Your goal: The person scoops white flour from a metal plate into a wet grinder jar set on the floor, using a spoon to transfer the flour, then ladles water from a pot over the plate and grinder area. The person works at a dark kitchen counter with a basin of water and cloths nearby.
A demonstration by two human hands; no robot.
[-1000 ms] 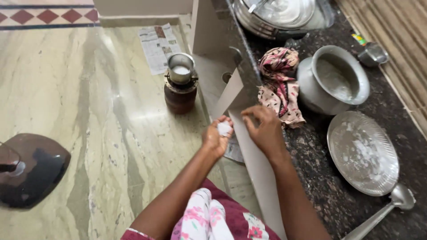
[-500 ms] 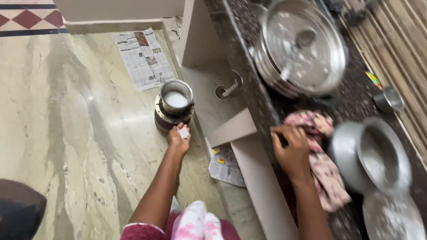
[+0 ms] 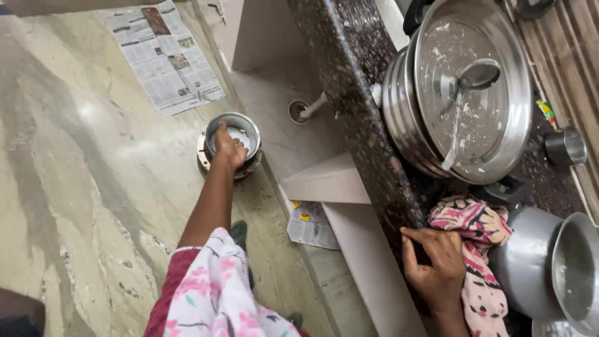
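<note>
My left hand [image 3: 228,148] reaches down to a round steel container [image 3: 232,145] standing on the floor, fingers curled over its rim above white contents inside. Whether it holds anything is hidden. My right hand [image 3: 435,265] rests on the front edge of the dark speckled stone counter [image 3: 355,93], fingers spread, touching a pink patterned cloth [image 3: 477,249] beside it.
A large steel pot with a lid and ladle [image 3: 465,93] sits on the counter. A grey pot [image 3: 561,268] and a small steel cup [image 3: 564,146] stand at the right. Newspaper [image 3: 165,56] lies on the marble floor. A small mortar with pestle [image 3: 301,111] sits under the counter.
My left hand moved down from in front of me to the steel container on the floor. My right hand went to the counter edge by the cloth. The view shifted upward.
</note>
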